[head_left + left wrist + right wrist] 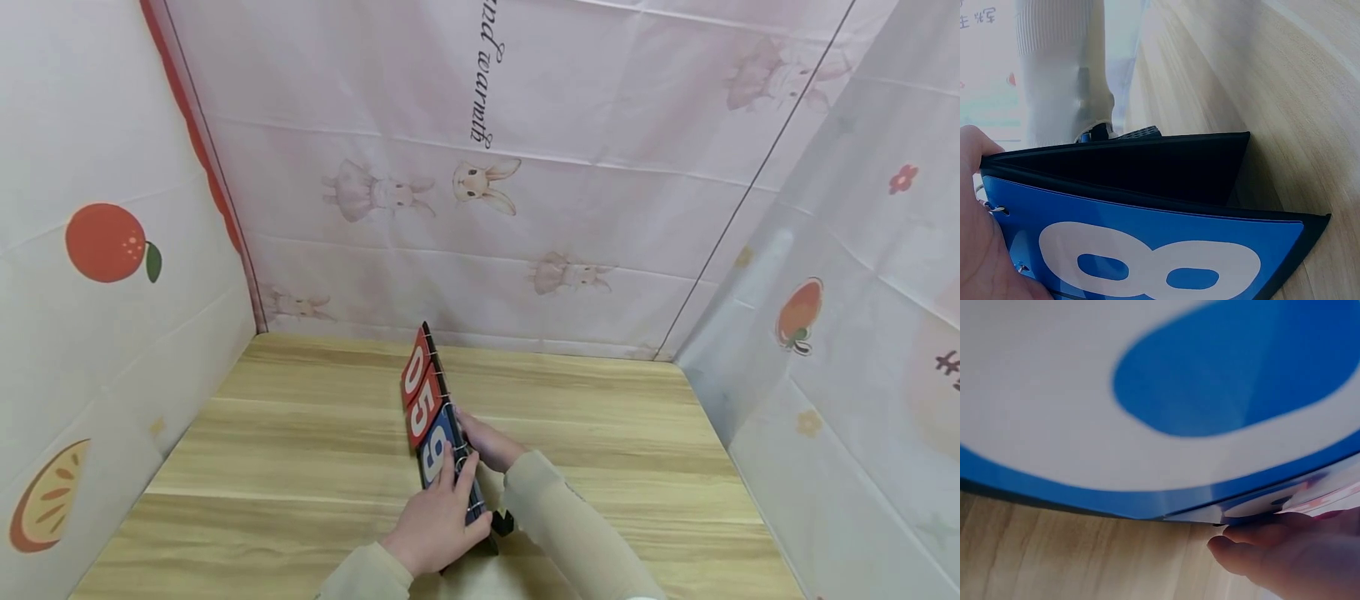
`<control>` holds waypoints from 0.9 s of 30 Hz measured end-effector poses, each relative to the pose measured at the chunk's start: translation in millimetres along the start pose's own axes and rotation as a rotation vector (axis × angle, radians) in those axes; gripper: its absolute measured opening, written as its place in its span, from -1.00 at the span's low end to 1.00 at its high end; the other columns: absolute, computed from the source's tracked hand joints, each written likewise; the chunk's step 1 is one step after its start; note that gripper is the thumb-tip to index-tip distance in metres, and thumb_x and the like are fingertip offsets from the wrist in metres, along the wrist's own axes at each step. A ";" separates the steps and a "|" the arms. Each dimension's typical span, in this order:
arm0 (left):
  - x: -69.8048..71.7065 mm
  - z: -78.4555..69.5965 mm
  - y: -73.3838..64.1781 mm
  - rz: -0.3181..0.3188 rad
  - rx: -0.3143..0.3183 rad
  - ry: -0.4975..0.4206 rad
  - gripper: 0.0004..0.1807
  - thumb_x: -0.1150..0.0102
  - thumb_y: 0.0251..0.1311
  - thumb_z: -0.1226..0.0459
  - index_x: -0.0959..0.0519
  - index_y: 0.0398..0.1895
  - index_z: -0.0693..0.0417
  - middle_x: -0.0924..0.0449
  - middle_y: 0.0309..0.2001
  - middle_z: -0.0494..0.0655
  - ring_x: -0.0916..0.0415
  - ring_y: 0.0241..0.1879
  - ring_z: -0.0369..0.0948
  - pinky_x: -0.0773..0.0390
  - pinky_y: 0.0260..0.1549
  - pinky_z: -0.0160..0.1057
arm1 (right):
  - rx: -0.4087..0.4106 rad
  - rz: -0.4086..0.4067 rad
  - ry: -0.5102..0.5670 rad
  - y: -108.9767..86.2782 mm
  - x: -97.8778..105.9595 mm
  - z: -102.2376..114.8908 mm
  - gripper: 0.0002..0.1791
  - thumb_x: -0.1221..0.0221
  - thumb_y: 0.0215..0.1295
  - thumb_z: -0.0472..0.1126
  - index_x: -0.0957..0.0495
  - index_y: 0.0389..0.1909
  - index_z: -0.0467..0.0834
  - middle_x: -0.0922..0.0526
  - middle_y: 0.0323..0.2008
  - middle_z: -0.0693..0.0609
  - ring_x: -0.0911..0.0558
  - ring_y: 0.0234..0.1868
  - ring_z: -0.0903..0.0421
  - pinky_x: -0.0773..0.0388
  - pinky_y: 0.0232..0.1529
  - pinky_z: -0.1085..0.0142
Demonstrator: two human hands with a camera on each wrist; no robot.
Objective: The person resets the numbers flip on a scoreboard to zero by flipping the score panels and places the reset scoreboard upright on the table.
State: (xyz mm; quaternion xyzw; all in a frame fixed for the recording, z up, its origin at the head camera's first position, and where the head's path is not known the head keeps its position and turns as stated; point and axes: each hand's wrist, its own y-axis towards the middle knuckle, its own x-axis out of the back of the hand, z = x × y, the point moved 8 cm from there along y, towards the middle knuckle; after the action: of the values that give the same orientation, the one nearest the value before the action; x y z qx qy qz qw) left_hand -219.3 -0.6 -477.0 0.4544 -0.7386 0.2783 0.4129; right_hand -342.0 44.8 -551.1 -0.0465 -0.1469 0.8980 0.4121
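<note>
Black tent-shaped flip scoreboard with red and blue number cards stands on the pale wood-grain desk; it seems light, covers stiff, glossy cards probably slippery; best grasped at the ringed spine, which the left hand holds between fingers and thumb; whether the right hand, behind, grips is unclear.

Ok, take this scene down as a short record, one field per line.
Object: flip number board, covers spread like a tent
Red panels: 0 panel, 5 panel
Blue panel, left wrist view: 8 panel
Left hand: rests on the board
Right hand: at the board's ringed edge, fingertips partly hidden
Surface: wood-grain table
Backdrop: rabbit-print sheet
</note>
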 end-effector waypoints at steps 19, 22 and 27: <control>-1.0 1.4 0.5 0.027 0.028 0.009 -0.13 0.09 0.21 -0.17 0.00 0.44 0.13 0.15 0.37 0.45 -0.18 0.24 0.19 -0.49 -0.18 0.12 | 0.020 -0.098 -0.009 -2.9 5.6 6.3 -0.39 0.39 0.45 0.20 -0.22 0.31 -0.07 -0.58 -0.09 -0.04 -0.57 -0.09 0.07 -0.40 0.03 0.09; -1.4 1.4 0.5 0.029 0.027 0.008 -0.13 0.09 0.21 -0.18 0.00 0.44 0.13 0.15 0.37 0.45 -0.18 0.24 0.19 -0.49 -0.19 0.12 | 0.008 -0.170 0.003 -2.9 11.2 4.0 -0.39 0.32 0.45 0.18 -0.27 0.26 -0.16 -0.60 -0.13 -0.06 -0.59 -0.11 0.04 -0.44 0.00 0.08; -2.4 2.0 1.6 0.036 0.031 0.001 -0.13 0.08 0.20 -0.18 0.00 0.44 0.12 0.14 0.37 0.43 -0.18 0.24 0.19 -0.49 -0.19 0.14 | -0.012 -0.321 -0.003 -4.4 24.4 -0.6 -0.33 0.18 0.41 0.20 -0.29 0.25 -0.26 -0.60 -0.09 -0.06 -0.55 -0.02 0.00 -0.36 0.08 -0.03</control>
State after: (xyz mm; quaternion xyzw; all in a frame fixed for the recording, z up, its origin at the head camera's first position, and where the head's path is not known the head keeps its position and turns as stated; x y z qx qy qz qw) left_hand -220.9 -0.4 -480.1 0.4473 -0.7420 0.2971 0.4013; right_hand -354.7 66.1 -549.5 -0.0236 -0.1584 0.8199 0.5497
